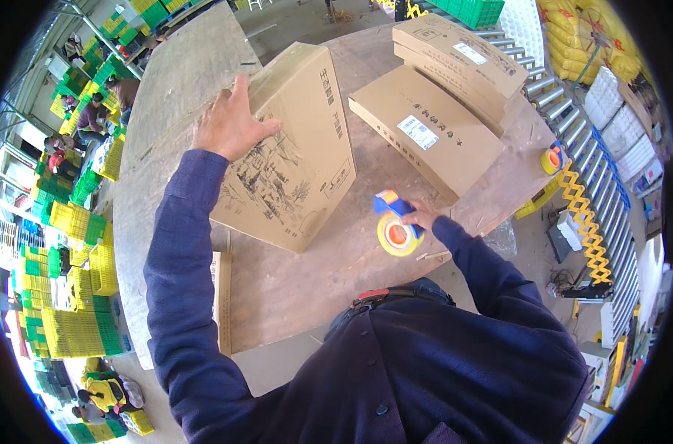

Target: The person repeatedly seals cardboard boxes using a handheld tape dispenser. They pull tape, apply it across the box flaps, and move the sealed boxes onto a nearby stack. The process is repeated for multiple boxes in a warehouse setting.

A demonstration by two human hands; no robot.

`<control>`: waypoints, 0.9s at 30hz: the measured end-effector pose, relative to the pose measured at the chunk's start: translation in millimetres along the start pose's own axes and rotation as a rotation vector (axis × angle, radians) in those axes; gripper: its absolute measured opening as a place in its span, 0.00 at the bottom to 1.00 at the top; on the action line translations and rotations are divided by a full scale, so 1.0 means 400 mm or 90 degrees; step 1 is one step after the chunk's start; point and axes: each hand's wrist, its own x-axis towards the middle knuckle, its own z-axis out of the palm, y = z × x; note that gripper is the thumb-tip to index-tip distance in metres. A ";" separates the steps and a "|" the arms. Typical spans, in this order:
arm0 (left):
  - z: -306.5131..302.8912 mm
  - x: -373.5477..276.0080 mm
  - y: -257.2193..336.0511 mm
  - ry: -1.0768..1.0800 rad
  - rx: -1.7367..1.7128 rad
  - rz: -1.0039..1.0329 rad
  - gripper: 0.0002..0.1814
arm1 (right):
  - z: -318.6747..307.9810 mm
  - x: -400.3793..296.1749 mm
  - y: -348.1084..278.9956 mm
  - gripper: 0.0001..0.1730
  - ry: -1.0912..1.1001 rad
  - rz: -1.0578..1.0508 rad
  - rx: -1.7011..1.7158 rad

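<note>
My left hand (231, 122) rests with spread fingers on the upper part of a flat brown cardboard box (292, 166), which stands tilted on the wooden table (269, 299). A printed landscape drawing and writing cover its broad face. In my right hand (422, 215) is the handle of a blue and orange tape dispenser (394, 205) with a roll of yellow-edged packing tape (398, 234). The dispenser is held above the table, apart from the box. Another flat cardboard box (425, 133) with a white label lies to the right, beyond the dispenser.
Stacked cardboard boxes (458, 55) stand at the back right. A second tape dispenser (551, 159) sits at the table's right edge, beside a roller conveyor (580, 144). Part of a box (223, 311) shows beside my left sleeve. Yellow and green crates (75, 327) and several people are at left.
</note>
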 end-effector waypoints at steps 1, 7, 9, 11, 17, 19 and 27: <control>-0.001 -0.001 0.002 -0.001 0.003 -0.001 0.49 | 0.013 0.000 0.067 0.38 0.009 0.075 0.073; -0.020 -0.025 0.033 0.009 0.062 -0.023 0.46 | -0.030 0.066 0.025 0.31 -0.146 0.070 -0.565; -0.027 -0.029 0.048 -0.007 0.065 -0.035 0.47 | -0.026 0.171 -0.169 0.26 -0.198 -0.127 -0.470; -0.028 -0.035 0.059 -0.007 0.068 -0.036 0.48 | 0.021 0.230 -0.331 0.25 -0.358 -0.315 0.110; -0.070 -0.142 0.002 0.058 0.000 -0.054 0.47 | 0.280 0.333 -0.266 0.24 -0.351 -0.054 0.656; -0.112 -0.254 -0.048 0.095 -0.065 -0.089 0.49 | 0.278 0.340 -0.121 0.22 -0.135 0.330 0.460; -0.145 -0.762 -0.088 0.147 -0.039 -0.303 0.62 | 0.379 0.458 -0.201 0.23 -0.289 0.252 0.746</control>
